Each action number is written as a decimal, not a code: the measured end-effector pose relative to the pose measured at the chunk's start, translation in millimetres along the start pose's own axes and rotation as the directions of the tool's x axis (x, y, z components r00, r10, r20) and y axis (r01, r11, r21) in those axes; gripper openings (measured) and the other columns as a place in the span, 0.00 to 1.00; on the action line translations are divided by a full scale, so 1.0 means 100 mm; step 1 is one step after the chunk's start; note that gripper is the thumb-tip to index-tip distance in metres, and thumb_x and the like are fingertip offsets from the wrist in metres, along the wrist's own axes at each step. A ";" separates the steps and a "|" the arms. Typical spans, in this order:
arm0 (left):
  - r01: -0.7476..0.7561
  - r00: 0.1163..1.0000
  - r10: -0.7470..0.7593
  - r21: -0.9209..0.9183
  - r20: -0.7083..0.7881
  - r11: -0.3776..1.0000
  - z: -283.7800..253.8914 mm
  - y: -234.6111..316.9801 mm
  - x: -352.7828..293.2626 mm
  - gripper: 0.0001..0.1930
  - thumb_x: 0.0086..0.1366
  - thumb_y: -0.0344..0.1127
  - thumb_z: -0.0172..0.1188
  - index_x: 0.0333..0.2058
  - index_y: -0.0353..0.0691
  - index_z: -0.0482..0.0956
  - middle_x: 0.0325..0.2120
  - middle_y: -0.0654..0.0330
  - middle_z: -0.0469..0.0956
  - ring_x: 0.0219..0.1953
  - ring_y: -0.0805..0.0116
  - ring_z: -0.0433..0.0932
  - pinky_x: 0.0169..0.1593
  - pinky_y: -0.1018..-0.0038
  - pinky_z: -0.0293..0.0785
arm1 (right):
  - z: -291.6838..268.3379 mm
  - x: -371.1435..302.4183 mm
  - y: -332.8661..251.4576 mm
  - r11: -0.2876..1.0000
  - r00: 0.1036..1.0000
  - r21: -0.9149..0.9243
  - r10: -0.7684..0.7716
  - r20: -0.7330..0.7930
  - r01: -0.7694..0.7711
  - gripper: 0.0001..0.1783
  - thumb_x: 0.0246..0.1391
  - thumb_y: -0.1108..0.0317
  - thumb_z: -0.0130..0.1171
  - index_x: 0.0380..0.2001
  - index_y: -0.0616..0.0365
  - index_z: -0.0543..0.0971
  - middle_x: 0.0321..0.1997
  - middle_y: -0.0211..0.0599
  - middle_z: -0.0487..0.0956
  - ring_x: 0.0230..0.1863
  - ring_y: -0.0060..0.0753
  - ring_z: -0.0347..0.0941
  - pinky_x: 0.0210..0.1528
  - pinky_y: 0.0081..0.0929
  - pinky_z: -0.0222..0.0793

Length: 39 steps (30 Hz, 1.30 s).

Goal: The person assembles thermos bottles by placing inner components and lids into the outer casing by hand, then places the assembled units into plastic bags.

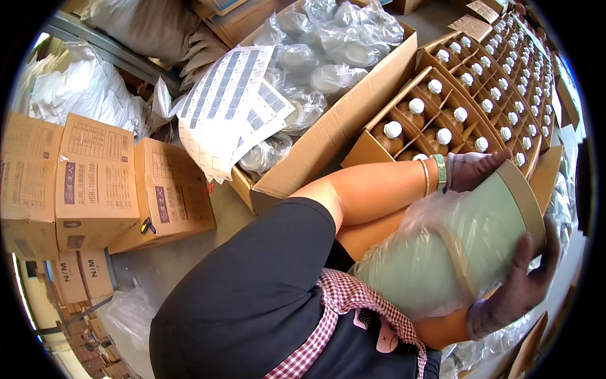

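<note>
A pale green bin [404, 265] with a tan rim lies tilted across my front, partly wrapped in clear plastic film. A tan band crosses its side. My left hand [472, 171], in a greyish-purple glove, holds the rim at its upper side; a green-banded watch [440, 170] and a bracelet are on that wrist. At the rim's lower side, my right hand [519, 284] is gloved too, its thumb over the near wall and its fingers bent round the edge. The inside of the bin faces away from me and is hidden.
Open cartons of brown bottles with white caps [416, 106] stand beyond my left hand. A long carton [341, 120] holds plastic-wrapped clear items, with printed sheets [227, 104] over its corner. Closed cartons [95, 183] stand at left, a small black-and-yellow tool [147, 226] on one.
</note>
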<state>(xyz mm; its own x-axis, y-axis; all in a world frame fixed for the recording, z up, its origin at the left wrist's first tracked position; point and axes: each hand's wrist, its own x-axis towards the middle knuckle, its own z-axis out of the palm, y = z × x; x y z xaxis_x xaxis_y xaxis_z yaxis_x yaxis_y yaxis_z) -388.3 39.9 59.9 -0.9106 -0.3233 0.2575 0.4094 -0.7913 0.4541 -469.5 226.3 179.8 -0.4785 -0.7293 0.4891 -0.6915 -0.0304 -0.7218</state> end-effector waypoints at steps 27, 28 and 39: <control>-0.554 0.810 0.384 0.792 0.443 0.256 0.87 0.05 0.20 0.14 0.51 0.44 0.72 0.22 0.38 0.86 0.26 0.55 0.80 0.31 0.58 0.81 0.38 0.65 0.77 | -0.45 -0.45 1.06 0.914 0.966 0.385 0.200 -0.163 -0.124 0.21 0.75 0.60 0.43 0.62 0.59 0.71 0.61 0.39 0.73 0.64 0.33 0.69 0.70 0.33 0.61; -0.597 0.785 0.386 0.760 0.485 0.258 0.92 0.06 0.17 0.12 0.50 0.41 0.73 0.22 0.37 0.86 0.26 0.55 0.80 0.32 0.58 0.81 0.38 0.65 0.77 | -0.54 -0.48 1.07 0.893 0.962 0.425 0.230 -0.145 -0.149 0.21 0.75 0.60 0.42 0.62 0.59 0.70 0.61 0.39 0.73 0.64 0.33 0.69 0.71 0.33 0.61; -0.107 0.849 -0.316 0.723 0.423 0.682 0.74 -1.18 -0.83 0.21 0.71 0.50 0.58 0.35 0.33 0.81 0.28 0.61 0.81 0.32 0.67 0.77 0.39 0.68 0.74 | -1.21 -0.32 -2.38 0.666 0.278 0.019 -0.337 0.900 0.745 0.20 0.37 0.59 0.72 0.34 0.58 0.84 0.32 0.39 0.80 0.35 0.47 0.77 0.39 0.45 0.73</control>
<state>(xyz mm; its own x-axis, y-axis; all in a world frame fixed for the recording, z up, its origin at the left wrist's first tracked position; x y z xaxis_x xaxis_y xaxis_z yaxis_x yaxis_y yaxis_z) -356.4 198.2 48.2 -0.8783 0.1949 0.4365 0.4180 -0.1298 0.8991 -354.9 339.7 395.5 0.5869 -0.8073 -0.0615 -0.8069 -0.5770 -0.1260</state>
